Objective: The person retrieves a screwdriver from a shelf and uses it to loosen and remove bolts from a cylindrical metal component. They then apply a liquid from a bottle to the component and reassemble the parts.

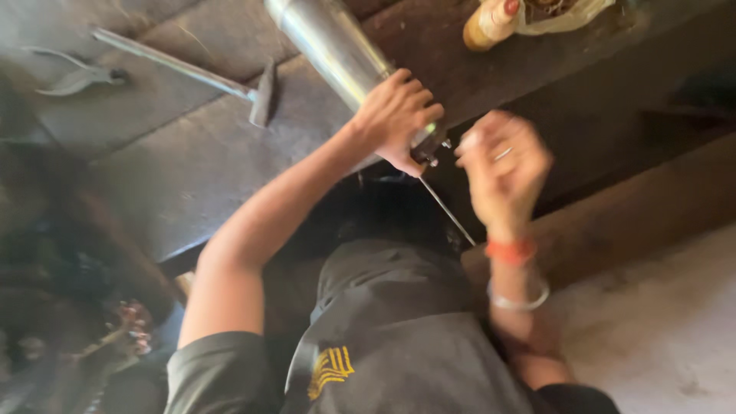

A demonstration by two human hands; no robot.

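Wooden workbench [192,161]: dark, worn planks, fills the upper frame. The person's torso, in a dark grey shirt [399,337] with a yellow emblem, fills the lower middle.

Metal cylinder [330,42]: shiny steel tube, looks like a grease-gun barrel, lying tilted across the bench from top centre down to the hands. A thin metal rod [448,213] sticks out below its lower end, slanting down and right.

Left hand [395,115]: fingers clenched over the lower end of the cylinder, at its dark end fitting.

Right hand [502,165]: blurred, just beside the cylinder's end, fingers curled; whether they pinch anything cannot be told. Ring on one finger; orange band [510,251] and silver bangle [520,299] on the wrist.

Hammer [192,73]: flat on the bench, left of the cylinder, well apart. Pliers [77,77]: far left. Yellowish bottle [491,21]: top edge.
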